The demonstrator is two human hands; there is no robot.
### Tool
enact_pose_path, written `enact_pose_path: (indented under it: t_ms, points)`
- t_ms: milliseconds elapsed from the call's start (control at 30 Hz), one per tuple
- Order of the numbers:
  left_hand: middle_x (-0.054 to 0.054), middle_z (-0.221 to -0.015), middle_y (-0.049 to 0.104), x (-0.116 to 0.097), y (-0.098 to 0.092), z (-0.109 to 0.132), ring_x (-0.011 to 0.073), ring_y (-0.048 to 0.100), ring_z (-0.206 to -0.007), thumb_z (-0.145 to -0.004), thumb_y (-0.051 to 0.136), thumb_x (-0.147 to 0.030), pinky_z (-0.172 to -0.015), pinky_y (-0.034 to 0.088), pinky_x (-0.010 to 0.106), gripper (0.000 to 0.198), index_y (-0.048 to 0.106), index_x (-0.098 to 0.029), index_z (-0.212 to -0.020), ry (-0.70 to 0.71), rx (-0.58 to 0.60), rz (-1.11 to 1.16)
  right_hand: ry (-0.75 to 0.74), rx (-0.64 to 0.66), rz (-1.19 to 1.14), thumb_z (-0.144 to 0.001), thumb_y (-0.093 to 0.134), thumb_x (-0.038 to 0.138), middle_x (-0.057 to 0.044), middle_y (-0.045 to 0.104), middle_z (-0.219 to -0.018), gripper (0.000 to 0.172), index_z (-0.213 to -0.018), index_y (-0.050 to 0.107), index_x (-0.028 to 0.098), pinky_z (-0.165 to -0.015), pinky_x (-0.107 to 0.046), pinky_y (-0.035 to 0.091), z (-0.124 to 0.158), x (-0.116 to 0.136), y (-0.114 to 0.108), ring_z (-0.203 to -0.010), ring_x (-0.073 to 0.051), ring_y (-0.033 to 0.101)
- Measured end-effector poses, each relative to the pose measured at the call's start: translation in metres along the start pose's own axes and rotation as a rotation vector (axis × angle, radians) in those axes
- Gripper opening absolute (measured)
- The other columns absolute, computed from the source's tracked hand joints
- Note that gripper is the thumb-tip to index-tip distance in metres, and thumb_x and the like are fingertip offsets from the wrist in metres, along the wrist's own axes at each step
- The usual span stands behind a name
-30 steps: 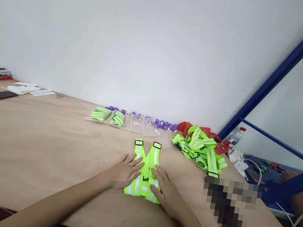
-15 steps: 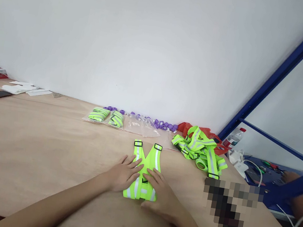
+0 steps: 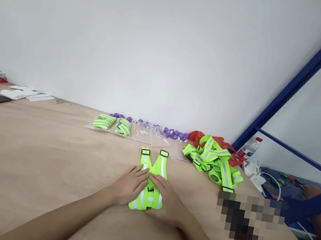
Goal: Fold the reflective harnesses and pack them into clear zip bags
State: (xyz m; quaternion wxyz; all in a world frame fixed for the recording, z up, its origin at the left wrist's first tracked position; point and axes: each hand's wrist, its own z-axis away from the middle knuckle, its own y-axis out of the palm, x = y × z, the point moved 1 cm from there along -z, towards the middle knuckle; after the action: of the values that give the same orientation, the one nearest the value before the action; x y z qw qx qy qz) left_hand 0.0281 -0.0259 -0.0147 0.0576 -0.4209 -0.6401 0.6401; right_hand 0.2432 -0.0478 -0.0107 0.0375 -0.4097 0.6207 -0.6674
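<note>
Green harness [image 3: 150, 199] — under left hand [image 3: 127, 185], right hand [image 3: 168, 204]

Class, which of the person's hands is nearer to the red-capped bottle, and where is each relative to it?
Right. The right hand is left of and below the bottle in view, on the green harness; the left hand is farther left, on the harness's left side.

The folded strap vest [image 3: 151, 194] is fluorescent yellow-green, with silvery-white stripes along its bands; it lies flat on the wooden tabletop [image 3: 45, 174], shoulder straps [image 3: 162, 166] pointing away from the person and parting in a V; each strap's far end carries a black rectangular buckle [image 3: 145, 152]; lower down, a short crosswise band lies between the side bands; the sides are partly covered.
</note>
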Motion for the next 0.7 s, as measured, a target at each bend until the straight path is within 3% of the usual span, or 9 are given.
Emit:
enact_pose_path:
  t_ms: [167, 300, 400, 567, 700]
  points:
    - [0.008, -0.155, 0.043, -0.002, -0.003, -0.005, 0.0231, 0.039, -0.143, -0.105, 0.025, -0.041, -0.121, 0.026, 0.046, 0.054, 0.035, -0.018, -0.153, -0.080, -0.063, 0.191, -0.020, 0.001, -0.013, -0.069, 0.080, 0.046, -0.018, 0.038, -0.156, 0.098, -0.152, 0.037, 0.017, -0.118, -0.054, 0.028, -0.015, 0.003, 0.002, -0.145, -0.035, 0.033]
    - [0.006, -0.154, 0.045, -0.001, -0.003, -0.007, 0.0230, 0.040, -0.142, -0.103, 0.028, -0.045, -0.121, 0.026, 0.044, 0.054, 0.042, -0.019, -0.149, -0.160, -0.104, 0.379, 0.006, 0.049, 0.000, -0.068, 0.081, 0.048, -0.020, 0.040, -0.155, 0.098, -0.150, 0.041, 0.012, -0.119, -0.054, 0.028, -0.022, 0.008, 0.002, -0.145, -0.036, 0.032]
    - [0.006, -0.149, 0.051, 0.001, -0.002, -0.009, 0.0224, 0.045, -0.138, -0.102, 0.031, -0.047, -0.118, 0.033, 0.041, 0.053, 0.049, -0.020, -0.144, -0.159, -0.156, 0.484, -0.034, 0.038, 0.005, -0.066, 0.083, 0.049, -0.020, 0.042, -0.154, 0.100, -0.150, 0.041, 0.013, -0.118, -0.053, 0.029, -0.026, 0.011, 0.004, -0.144, -0.037, 0.032]
    - [0.006, -0.136, 0.063, -0.001, -0.004, -0.010, 0.0241, 0.055, -0.126, -0.102, 0.032, -0.046, -0.111, 0.040, 0.040, 0.048, 0.060, -0.021, -0.132, -0.150, -0.202, 0.500, -0.122, 0.010, -0.007, -0.065, 0.082, 0.057, -0.018, 0.044, -0.151, 0.103, -0.150, 0.040, 0.018, -0.117, -0.053, 0.029, -0.031, 0.012, 0.009, -0.142, -0.036, 0.035]
    - [0.006, -0.127, 0.068, -0.007, -0.008, -0.011, 0.0239, 0.059, -0.119, -0.102, 0.032, -0.042, -0.112, 0.037, 0.041, 0.044, 0.063, -0.021, -0.127, -0.121, -0.180, 0.446, -0.108, 0.019, -0.004, -0.066, 0.082, 0.056, -0.017, 0.042, -0.152, 0.102, -0.151, 0.039, 0.018, -0.117, -0.053, 0.029, -0.031, 0.014, 0.011, -0.142, -0.036, 0.033]
